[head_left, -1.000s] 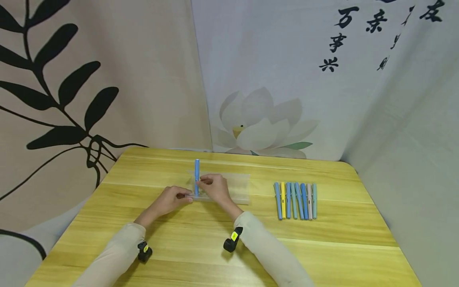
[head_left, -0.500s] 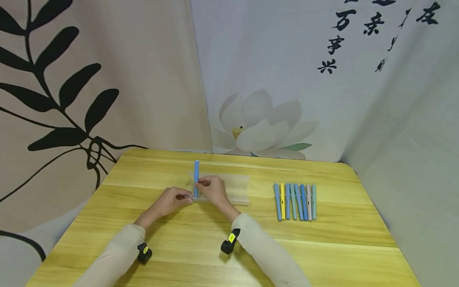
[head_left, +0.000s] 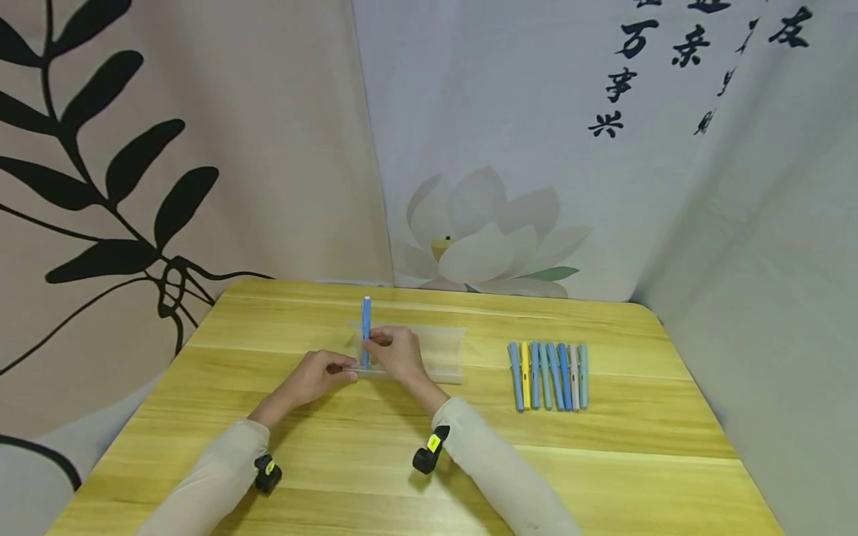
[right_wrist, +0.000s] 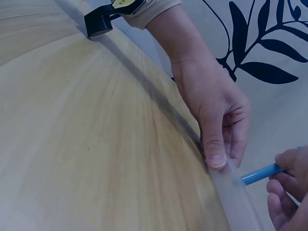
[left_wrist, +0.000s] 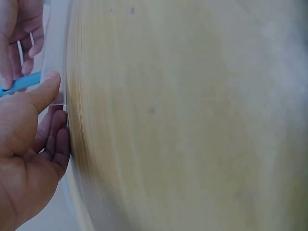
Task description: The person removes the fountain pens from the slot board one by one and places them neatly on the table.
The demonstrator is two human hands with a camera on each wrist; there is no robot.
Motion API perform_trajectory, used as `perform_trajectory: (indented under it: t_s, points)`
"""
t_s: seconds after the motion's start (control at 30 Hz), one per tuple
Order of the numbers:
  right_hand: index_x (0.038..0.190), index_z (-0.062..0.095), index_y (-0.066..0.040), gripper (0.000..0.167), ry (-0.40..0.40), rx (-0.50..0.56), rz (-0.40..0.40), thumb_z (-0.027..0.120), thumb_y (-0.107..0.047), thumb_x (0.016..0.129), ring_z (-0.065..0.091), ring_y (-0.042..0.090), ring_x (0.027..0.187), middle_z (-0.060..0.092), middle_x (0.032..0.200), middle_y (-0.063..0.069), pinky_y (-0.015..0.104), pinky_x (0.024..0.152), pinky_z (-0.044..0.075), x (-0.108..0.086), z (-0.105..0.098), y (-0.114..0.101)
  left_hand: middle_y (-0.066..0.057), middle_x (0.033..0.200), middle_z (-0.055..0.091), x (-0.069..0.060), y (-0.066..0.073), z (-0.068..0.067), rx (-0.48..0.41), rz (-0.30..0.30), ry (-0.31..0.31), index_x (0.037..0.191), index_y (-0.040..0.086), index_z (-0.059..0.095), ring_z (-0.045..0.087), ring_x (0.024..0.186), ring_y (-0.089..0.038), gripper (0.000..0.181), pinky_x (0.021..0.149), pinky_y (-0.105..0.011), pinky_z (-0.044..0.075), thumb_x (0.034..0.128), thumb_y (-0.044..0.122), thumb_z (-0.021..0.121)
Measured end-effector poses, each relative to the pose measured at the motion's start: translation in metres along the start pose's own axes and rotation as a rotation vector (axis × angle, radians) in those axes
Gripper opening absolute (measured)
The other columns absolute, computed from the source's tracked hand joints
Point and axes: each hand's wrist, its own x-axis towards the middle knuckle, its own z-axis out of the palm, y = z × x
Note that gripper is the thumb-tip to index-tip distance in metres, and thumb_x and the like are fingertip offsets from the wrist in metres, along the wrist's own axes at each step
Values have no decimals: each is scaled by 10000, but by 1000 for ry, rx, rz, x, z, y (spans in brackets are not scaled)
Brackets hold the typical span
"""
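An upright blue pen (head_left: 366, 313) stands at the left end of a clear plastic holder (head_left: 444, 351). My right hand (head_left: 400, 352) pinches the pen between thumb and fingertips around its lower half. At the holder's front left corner, my left hand (head_left: 320, 374) grips the edge. The left wrist view shows the left thumb on top of the clear strip (left_wrist: 56, 43) and the fingers underneath. In the right wrist view, the pen (right_wrist: 260, 174) meets the strip beside the left hand (right_wrist: 219, 108). How deep its lower tip sits in the holder cannot be made out.
To the right on the wooden table (head_left: 643, 461), several pens lie side by side in a row, among them a yellow pen (head_left: 526, 376) and a grey pen (head_left: 574, 378). Printed curtains (head_left: 302, 149) hang behind the table's far edge.
The head view has shifted slightly. Both hands keep nearly the same places, and the blue pen stays upright in the right hand.
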Motion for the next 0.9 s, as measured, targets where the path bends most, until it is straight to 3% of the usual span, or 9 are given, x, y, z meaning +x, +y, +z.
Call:
perform_trajectory:
  t_s: [0.53, 0.9]
  points:
    - [1119, 787, -110, 224, -17, 14, -47, 735, -265, 967, 727, 110, 895, 778, 991, -17, 269, 741, 590, -9, -28, -17, -26, 1028, 767, 2, 0, 1, 28, -2, 13, 1190, 21, 753, 688, 898, -122, 314, 800, -348, 578, 964, 239, 730]
    - [1137, 781, -101, 234, -5, -9, -58, 724, -258, 973, 710, 122, 904, 773, 991, -17, 291, 780, 579, -22, -53, -22, -40, 1044, 763, 1, 1, -1, 34, -3, 10, 1207, 5, 742, 681, 901, -122, 351, 797, -335, 572, 974, 267, 717]
